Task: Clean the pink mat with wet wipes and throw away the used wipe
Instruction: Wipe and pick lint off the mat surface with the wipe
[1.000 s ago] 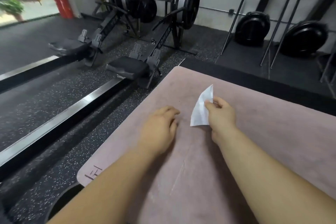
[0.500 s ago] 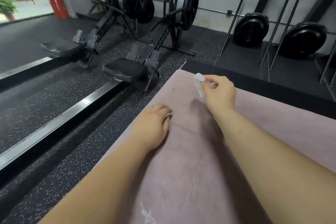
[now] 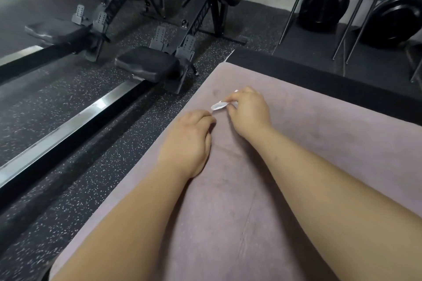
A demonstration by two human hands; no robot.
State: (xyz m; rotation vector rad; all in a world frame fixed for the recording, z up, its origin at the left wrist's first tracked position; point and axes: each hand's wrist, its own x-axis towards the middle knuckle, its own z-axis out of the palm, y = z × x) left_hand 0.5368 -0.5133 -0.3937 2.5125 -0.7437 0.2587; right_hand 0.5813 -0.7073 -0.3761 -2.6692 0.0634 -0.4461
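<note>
The pink mat (image 3: 319, 166) lies flat on the speckled rubber floor (image 3: 96, 166), and a black mat (image 3: 296, 68) runs along its far end. Both forearms reach out over it. The right hand (image 3: 249, 112) hovers near the mat's far left corner with its grip closed tight. Its thumb and fingertips pinch a small white wet wipe (image 3: 219, 106), bunched into a narrow strip that sticks out to the left just above the mat. The left hand (image 3: 187, 141) sits just beside it, knuckles up, fingers curled under against the mat. Its fingertips come very near the wipe's free end, but the view is too blurred to tell whether its grip has any hold of it. To the left, two rowing machines (image 3: 198, 25) stand side by side, with the nearer seat (image 3: 148, 64) just off the mat's edge.
</note>
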